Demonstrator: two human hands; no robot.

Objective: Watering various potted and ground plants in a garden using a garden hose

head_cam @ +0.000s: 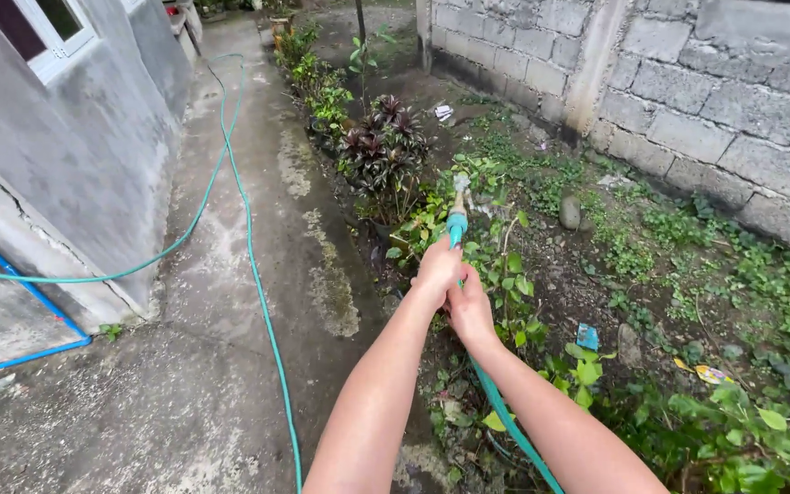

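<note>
Both my hands grip a teal garden hose [456, 227] near its end. My left hand [437, 270] is the forward one, closed around the hose just behind the nozzle. My right hand [470, 309] clasps the hose right behind it. Water sprays from the hose tip [461, 186] toward green leafy plants [505, 265] in the garden bed. The hose runs back under my right forearm [514, 430] and loops along the concrete path [258, 274] to the left.
A dark red-leaved plant [384, 146] stands beyond the spray. A grey block wall [688, 101] bounds the bed on the right, and a house wall [75, 137] with a blue pipe [29, 352] is on the left. A stone [570, 211] and bits of litter lie on the soil.
</note>
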